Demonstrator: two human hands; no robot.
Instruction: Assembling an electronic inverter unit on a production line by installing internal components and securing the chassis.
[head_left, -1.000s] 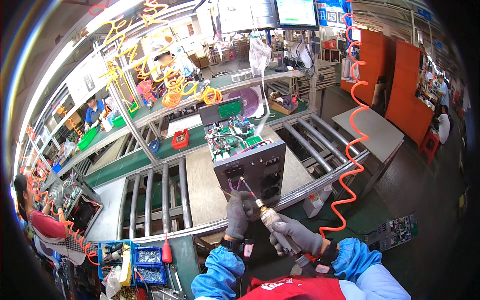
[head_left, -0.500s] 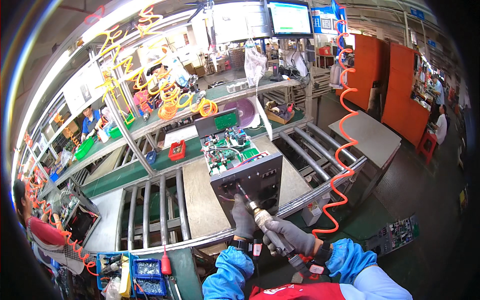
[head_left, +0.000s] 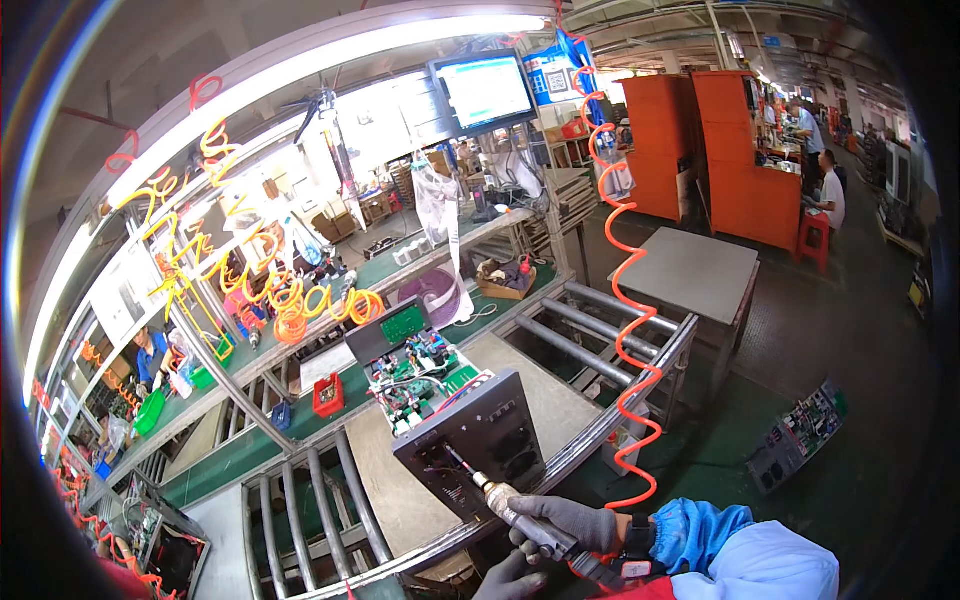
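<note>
My right hand (head_left: pixel 575 522), in a grey glove, is wrapped round an air screwdriver (head_left: pixel 504 502). The driver's thin bit points up and left at the dark end panel (head_left: pixel 505 434) of an electronics unit; I cannot tell whether it touches. Green circuit boards (head_left: pixel 412 385) with wires and components show in the unit's open top. The unit stands on a board on the roller conveyor. My left hand (head_left: pixel 512 578), also gloved, is below the driver at the lower edge. Its fingers are apart with nothing seen in them, and part of it is cut off.
A coiled orange air hose (head_left: pixel 632 345) hangs right of the unit. Bare conveyor rollers (head_left: pixel 320 500) lie on the left, and a red parts bin (head_left: pixel 328 395) stands behind them. A grey table (head_left: pixel 690 275) is at the right. Another circuit-board unit (head_left: pixel 800 435) is low at the right.
My left hand has come away from the panel and dropped to the lower edge. My right hand keeps the driver at the panel. The whole view has turned to the right.
</note>
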